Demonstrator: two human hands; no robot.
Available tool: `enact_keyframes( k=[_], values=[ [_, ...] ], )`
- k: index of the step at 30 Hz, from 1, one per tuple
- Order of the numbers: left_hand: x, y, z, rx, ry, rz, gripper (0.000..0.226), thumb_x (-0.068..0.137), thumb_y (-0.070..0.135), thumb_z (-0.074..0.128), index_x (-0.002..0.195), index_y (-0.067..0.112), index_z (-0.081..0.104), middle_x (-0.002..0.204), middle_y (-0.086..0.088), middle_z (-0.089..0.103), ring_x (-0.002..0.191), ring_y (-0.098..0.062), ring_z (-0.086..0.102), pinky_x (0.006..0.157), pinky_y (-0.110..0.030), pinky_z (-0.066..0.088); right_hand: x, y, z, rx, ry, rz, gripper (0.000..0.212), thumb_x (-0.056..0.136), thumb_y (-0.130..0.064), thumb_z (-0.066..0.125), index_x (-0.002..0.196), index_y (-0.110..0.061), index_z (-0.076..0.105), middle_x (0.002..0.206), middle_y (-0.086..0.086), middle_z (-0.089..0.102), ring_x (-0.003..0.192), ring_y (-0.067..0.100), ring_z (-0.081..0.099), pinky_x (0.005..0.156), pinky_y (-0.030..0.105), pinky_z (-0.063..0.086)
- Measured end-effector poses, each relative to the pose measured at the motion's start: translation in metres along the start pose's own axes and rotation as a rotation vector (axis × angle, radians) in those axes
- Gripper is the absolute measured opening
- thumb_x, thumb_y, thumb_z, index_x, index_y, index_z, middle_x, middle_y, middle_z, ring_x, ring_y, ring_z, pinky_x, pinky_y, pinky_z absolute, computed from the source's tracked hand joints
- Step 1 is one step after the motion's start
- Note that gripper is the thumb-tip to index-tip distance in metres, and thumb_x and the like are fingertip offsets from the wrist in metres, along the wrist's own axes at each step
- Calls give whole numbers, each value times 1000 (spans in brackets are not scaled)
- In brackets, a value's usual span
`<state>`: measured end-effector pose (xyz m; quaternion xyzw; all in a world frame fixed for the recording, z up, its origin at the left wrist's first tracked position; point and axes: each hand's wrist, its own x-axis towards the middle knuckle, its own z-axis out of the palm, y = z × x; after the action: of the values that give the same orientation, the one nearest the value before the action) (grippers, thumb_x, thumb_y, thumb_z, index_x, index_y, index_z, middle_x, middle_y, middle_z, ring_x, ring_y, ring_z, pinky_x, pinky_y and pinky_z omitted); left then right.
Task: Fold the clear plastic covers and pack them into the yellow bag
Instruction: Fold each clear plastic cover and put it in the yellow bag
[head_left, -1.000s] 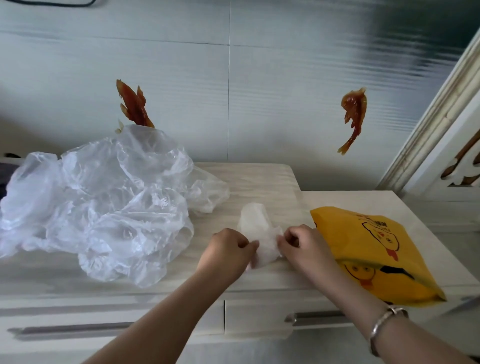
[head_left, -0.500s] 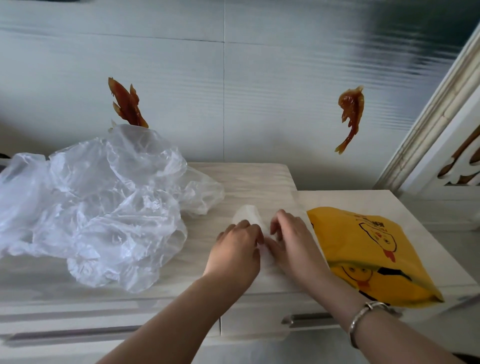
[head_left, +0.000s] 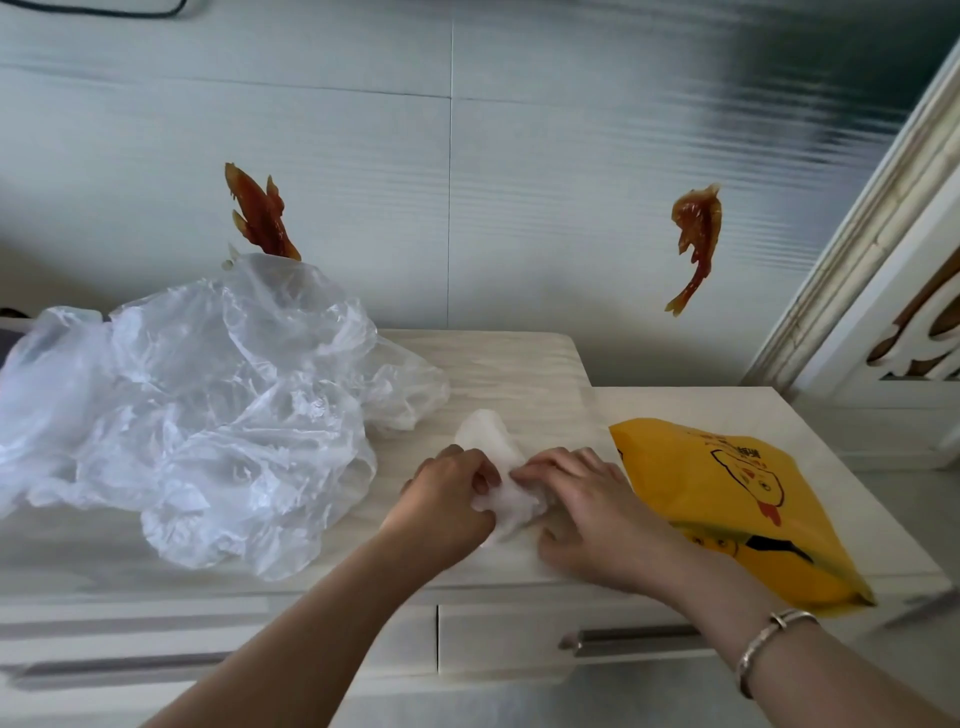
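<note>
Nearest, at about 6 o'clock, the left hand (head_left: 451, 499) and the right hand (head_left: 582, 506) meet over a small folded clear plastic cover (head_left: 498, 470) lying on the pale wood-grain cabinet top (head_left: 519, 364). The left hand's fingers are curled and pinch the cover's near edge; the right hand's fingers lie fairly straight, pressing it flat. A silver bangle (head_left: 769, 647) circles the right wrist. This looks like the last fold of one cover; next it likely needs lifting and sliding into the yellow bag (head_left: 737, 504), lying flat just right at 4 o'clock, whose mouth must be found first. At 9 o'clock a heap of crumpled clear covers (head_left: 182, 405) waits unfolded. Below, drawer handles (head_left: 623, 636) show. Beyond stands a grey panelled wall with two orange fish decorations (head_left: 260, 213).
</note>
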<state>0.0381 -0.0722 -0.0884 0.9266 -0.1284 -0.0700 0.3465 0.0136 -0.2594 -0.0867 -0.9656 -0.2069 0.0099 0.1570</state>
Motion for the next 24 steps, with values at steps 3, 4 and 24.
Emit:
enact_keyframes(
  k=[3,4,24],
  values=[
    [-1,-1,-5,0,-60,-47,34,67,27,75,96,35,58,95,16,49,96,-12,52,90,-32,46,0,-3,4,-42,39,-6,58,85,-30,53,141,-33,38,131,-19,37,123,4,28,105,22,22],
    [-2,0,-6,16,-78,-53,39,66,34,77,100,35,57,97,16,49,99,-12,50,92,-32,44,1,-4,5,-46,58,-4,56,86,-29,54,140,-32,40,130,-18,38,122,5,29,105,23,23],
    [4,3,-6,-182,-7,-270,31,90,21,57,60,12,53,56,3,47,49,-8,41,41,-15,28,18,-10,9,479,227,376,29,92,-30,58,68,-14,56,65,2,55,63,12,51,55,16,36]
  ],
)
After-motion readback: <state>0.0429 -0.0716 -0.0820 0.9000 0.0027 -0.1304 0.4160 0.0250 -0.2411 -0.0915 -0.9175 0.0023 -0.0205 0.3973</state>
